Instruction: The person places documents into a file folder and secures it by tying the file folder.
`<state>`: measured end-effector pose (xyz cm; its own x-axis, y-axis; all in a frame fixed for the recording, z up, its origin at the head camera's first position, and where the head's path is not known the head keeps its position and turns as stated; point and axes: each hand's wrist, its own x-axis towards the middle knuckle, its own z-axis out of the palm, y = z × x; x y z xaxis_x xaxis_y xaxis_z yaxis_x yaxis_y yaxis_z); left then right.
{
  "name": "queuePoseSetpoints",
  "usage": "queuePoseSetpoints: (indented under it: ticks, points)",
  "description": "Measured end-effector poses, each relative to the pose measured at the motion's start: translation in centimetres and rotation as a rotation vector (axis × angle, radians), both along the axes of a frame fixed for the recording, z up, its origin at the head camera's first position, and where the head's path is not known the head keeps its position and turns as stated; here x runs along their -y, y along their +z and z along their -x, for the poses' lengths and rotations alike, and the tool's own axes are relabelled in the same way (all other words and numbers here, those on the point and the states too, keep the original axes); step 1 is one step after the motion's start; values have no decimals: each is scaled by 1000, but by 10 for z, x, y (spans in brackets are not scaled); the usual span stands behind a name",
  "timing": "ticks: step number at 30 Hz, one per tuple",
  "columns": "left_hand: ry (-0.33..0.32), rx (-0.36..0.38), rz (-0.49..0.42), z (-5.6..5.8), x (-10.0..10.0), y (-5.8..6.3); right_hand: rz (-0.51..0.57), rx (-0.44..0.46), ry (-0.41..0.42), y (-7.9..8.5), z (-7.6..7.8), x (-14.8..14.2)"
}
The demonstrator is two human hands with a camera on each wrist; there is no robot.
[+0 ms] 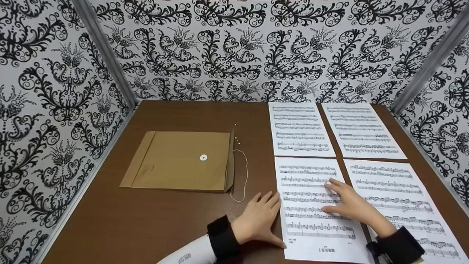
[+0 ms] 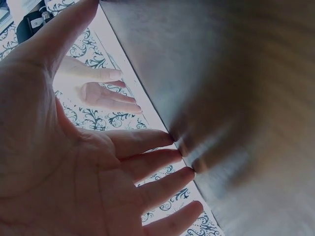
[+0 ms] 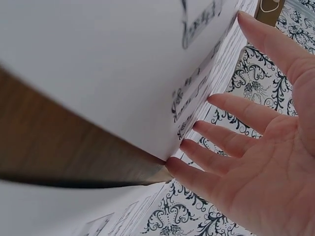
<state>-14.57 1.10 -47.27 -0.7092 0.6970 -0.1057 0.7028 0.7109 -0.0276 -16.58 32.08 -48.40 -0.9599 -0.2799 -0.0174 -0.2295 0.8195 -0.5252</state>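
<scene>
Four printed sheets of music lie in two rows at the right of the brown table. My right hand [image 1: 350,205] rests its fingertips on the front-left sheet [image 1: 311,240], thumb and fingers spread apart. At the left edge of that same sheet, my left hand [image 1: 256,222] touches the tabletop, its fingers fairly straight and its thumb tip by the lower corner. In the left wrist view the fingertips [image 2: 184,172] meet the table surface. The right wrist view shows the right fingertips [image 3: 189,142] against the printed paper, the palm raised off it.
A kraft paper envelope [image 1: 183,167] with a white round button [image 1: 203,157] lies left of the sheets, its flap side to the right. A loose string [image 1: 246,172] loops out beside it. Two back sheets [image 1: 298,150] and the front-right sheet [image 1: 403,190] lie close together. Patterned walls enclose the table.
</scene>
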Motion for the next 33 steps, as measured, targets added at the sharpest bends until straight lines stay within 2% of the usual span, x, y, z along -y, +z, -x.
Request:
queuePoseSetpoints:
  ticks: [10, 16, 24, 33]
  points:
    - [7, -35, 25, 0, 4, 2, 9, 4, -8, 3, -2, 3]
    - [8, -34, 17, 0, 8, 5, 61, 24, -66, 6, 1, 2]
    - [-5, -41, 14, 0, 9, 2, 73, 84, -156, 13, 2, -4]
    - [-15, -46, 10, -1, 11, 5, 92, 109, -166, 17, 4, -8]
